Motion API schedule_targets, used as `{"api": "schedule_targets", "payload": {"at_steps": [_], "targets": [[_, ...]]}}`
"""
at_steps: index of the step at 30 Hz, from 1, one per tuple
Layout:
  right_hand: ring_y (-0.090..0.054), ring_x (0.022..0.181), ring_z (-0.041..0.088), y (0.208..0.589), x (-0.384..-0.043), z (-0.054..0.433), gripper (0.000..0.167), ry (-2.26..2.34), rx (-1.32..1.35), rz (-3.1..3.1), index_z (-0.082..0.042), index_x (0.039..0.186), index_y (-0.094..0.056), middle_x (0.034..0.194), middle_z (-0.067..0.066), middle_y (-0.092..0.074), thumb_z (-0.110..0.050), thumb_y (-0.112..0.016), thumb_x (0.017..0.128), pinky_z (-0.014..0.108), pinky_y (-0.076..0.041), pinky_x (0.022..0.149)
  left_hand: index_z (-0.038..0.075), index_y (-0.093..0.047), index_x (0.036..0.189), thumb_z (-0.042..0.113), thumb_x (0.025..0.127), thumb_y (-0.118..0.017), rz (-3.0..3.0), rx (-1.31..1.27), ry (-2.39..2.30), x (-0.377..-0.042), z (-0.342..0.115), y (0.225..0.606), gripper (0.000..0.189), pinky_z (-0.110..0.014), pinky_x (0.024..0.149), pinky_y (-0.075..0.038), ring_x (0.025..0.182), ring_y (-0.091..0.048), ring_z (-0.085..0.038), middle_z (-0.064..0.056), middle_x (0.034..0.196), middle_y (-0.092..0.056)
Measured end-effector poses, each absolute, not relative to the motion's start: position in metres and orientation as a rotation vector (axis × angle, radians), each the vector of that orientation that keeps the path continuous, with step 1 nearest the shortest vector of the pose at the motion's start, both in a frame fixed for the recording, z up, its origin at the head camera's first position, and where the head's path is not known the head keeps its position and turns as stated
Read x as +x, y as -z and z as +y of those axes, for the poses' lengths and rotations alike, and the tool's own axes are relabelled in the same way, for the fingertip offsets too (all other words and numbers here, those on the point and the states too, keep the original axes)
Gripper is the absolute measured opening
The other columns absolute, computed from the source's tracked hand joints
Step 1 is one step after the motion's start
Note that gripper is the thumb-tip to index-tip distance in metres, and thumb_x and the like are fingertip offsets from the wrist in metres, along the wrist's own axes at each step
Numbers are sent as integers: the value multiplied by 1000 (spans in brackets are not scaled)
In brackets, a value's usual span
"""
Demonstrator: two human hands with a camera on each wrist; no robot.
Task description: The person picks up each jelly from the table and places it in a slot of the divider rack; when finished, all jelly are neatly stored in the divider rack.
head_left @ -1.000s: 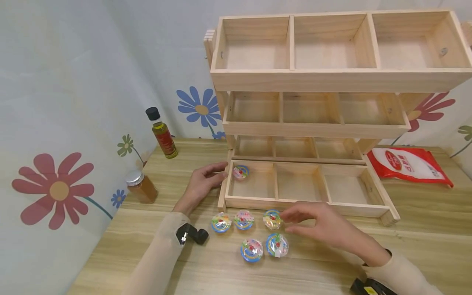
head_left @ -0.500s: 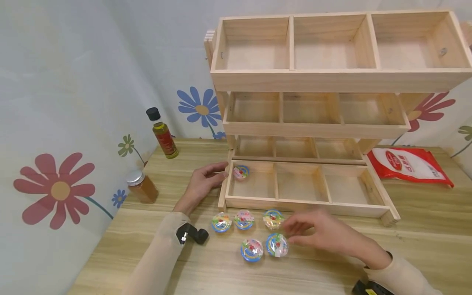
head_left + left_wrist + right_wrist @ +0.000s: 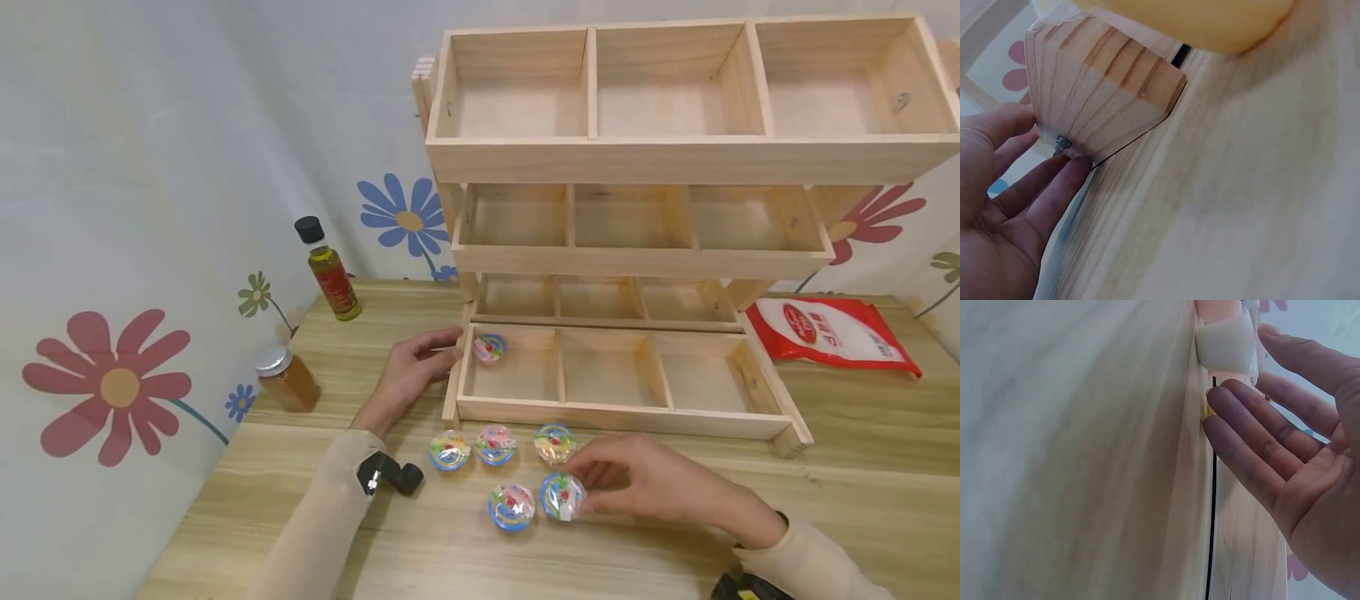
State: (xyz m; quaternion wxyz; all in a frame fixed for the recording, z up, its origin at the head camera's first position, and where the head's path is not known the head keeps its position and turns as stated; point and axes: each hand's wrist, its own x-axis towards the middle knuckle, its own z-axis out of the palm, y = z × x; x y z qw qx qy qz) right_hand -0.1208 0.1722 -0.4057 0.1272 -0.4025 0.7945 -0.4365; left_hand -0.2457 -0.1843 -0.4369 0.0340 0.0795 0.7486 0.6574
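Observation:
Several small jelly cups with printed film lids stand before the wooden rack (image 3: pixel 622 421). My right hand (image 3: pixel 652 483) is at the nearer right jelly cup (image 3: pixel 562 497), thumb and index finger at its rim. In the right wrist view its pale side (image 3: pixel 1225 347) shows beside the fingertips; whether they pinch it is unclear. Beside it are a yellow-lidded cup (image 3: pixel 555 443) and a pink-lidded cup (image 3: pixel 512 507). My left hand (image 3: pixel 408 375) rests its fingertips against the rack's left side, near a bolt (image 3: pixel 1062 145). One jelly cup (image 3: pixel 489 348) lies in the lowest left compartment.
Two more jelly cups, one yellow-lidded (image 3: pixel 449 451) and one pink-lidded (image 3: pixel 496 445), stand left of centre. At left are an oil bottle (image 3: pixel 330 271) and a silver-lidded spice jar (image 3: pixel 288 379). A red-and-white bag (image 3: pixel 832 333) lies right of the rack, whose tiers rise behind.
My right hand has moved from beside the yellow-lidded cup down to the nearer right cup. My left hand stays against the rack. The cups have not moved.

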Motion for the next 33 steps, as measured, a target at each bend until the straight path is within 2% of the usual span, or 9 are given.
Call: {"api": "schedule_targets", "payload": {"at_steps": [11, 19, 33], "targets": [[-67, 99, 7, 409, -120, 166, 38, 1255, -1205, 2319, -12, 130, -75, 116, -7, -75, -25, -84, 95, 31, -63, 85, 1, -67, 140, 13, 102, -75, 2301, 251, -2035, -247, -185, 437, 41, -33, 92, -63, 116, -69, -28, -21, 138, -66], [-68, 97, 6, 411, -118, 166, 40, 1246, -1238, 2365, -12, 128, -74, 110, -9, -75, -27, -86, 94, 31, -63, 84, 1, -67, 140, 13, 102, -74, 2314, 264, -2024, -247, -184, 437, 41, -33, 91, -64, 116, -70, -27, -21, 137, -66], [-66, 98, 3, 413, -115, 163, 40, 1175, -1227, 2429, -12, 128, -73, 111, -14, -72, -30, -85, 94, 29, -62, 86, 1, -67, 141, 13, 102, -74, 2323, 265, -2016, -247, -183, 437, 41, -33, 91, -64, 116, -69, -28, -20, 137, -66]]}}
